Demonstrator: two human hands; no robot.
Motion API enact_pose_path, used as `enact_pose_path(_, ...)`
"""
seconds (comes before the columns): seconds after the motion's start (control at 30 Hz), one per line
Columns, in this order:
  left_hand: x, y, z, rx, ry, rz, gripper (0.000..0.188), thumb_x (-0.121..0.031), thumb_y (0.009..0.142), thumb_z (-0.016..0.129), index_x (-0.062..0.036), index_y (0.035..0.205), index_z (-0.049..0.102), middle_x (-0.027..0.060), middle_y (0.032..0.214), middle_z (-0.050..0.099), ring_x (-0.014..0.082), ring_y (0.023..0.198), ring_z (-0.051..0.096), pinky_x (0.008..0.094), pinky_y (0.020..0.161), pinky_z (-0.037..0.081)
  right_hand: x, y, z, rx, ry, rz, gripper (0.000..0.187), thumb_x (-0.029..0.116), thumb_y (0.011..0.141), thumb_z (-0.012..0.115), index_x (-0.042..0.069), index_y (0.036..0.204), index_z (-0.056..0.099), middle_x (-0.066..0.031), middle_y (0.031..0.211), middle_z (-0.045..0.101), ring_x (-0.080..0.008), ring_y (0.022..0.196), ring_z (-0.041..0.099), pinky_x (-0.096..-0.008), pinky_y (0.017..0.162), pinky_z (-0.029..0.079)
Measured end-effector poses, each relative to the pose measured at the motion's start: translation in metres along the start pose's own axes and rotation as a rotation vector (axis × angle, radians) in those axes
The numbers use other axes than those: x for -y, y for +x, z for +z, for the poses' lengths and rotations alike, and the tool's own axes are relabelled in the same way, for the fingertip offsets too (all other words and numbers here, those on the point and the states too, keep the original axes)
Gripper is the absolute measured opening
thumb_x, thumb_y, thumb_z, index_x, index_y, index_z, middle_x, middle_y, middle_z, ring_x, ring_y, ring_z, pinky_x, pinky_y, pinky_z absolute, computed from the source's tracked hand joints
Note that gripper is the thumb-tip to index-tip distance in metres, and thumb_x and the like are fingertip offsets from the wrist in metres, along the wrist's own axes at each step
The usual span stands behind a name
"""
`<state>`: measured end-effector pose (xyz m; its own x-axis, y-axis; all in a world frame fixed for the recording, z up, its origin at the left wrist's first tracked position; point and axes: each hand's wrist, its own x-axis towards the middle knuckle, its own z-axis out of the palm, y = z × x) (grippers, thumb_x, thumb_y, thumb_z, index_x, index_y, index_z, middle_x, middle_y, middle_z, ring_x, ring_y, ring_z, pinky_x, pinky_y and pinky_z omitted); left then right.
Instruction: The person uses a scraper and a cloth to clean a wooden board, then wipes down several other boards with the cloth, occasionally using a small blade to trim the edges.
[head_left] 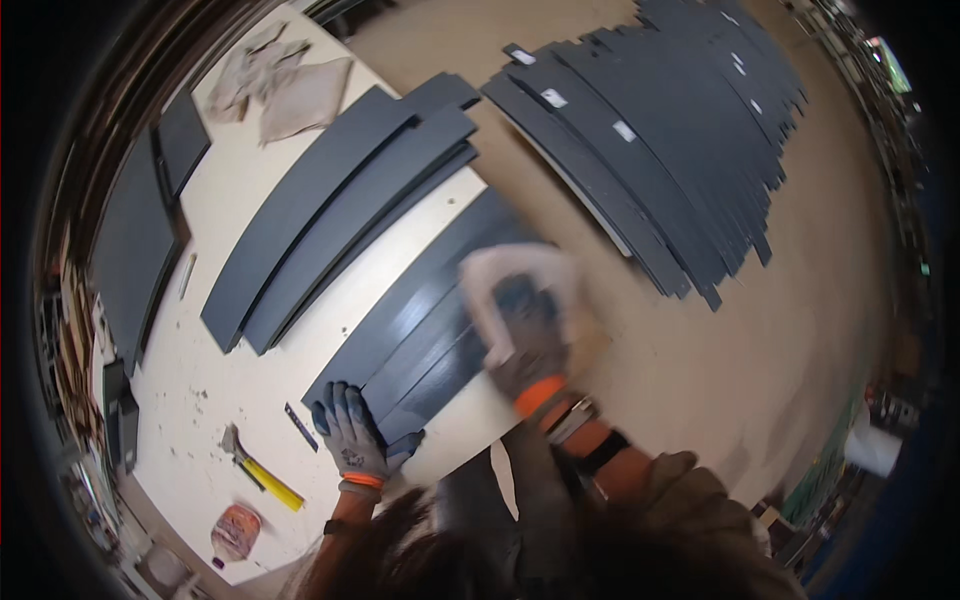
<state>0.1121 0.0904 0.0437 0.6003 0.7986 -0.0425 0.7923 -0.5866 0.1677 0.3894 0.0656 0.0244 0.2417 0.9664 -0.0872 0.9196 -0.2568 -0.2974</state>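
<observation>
The left hand (358, 445), gloved in grey and blue, rests with fingers extended on the near end of long, flat, dark grey boards (400, 320) lying side by side on the white surface (210, 360). The blurred, gloved right hand (528, 325) meets a pale pinkish cloth (553, 262) over them; whether it clamps, I cannot tell.

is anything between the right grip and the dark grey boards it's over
Yes: a pale, blurred cloth appears bunched under the right grip, over the right part of the boards. Nothing visible separates the gloved left grip from them.
</observation>
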Motion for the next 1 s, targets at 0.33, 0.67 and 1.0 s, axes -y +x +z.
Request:
enact_pose_path(0.33, 0.013, -0.021, 0.031, 0.213, 0.312, -0.009, 0.108, -0.074, 0.066, 0.052, 0.0083, 0.135, 0.036, 0.0283, 0.143, 0.030, 0.0435, 0.138, 0.019, 0.0607, 0.111, 0.005, 0.130, -0.020, 0.043, 0.106, 0.400, -0.600, 0.062, 0.038, 0.085, 0.046, 0.003, 0.137, 0.044, -0.0217, 0.143, 0.038, -0.0373, 0.138, 0.026, -0.0512, 0.115, 0.012)
enact_pose_path(0.67, 0.011, -0.024, -0.007, -0.244, -0.305, -0.469, 0.079, -0.039, 0.077, 0.064, 0.0070, 0.134, 0.036, 0.0270, 0.136, 0.039, 0.0457, 0.129, 0.032, 0.0553, 0.107, 0.022, -0.011, 0.069, -0.015, -0.085, -0.269, -0.047, 0.063, 0.033, 0.091, 0.045, -0.004, 0.141, 0.031, -0.0199, 0.149, 0.029, -0.0345, 0.140, 0.022, -0.0444, 0.116, 0.013)
enact_pose_path(1.0, 0.012, -0.041, 0.027, -0.397, -0.382, -0.473, 0.065, -0.024, 0.082, 0.060, 0.0070, 0.134, 0.036, 0.0277, 0.132, 0.042, 0.0461, 0.127, 0.035, 0.0522, 0.104, 0.028, 0.168, -0.007, 0.047, 0.174, 0.194, -0.540, 0.067, 0.031, 0.077, 0.056, 0.002, 0.136, 0.043, -0.0195, 0.140, 0.041, -0.0336, 0.138, 0.029, -0.0478, 0.116, 0.015)
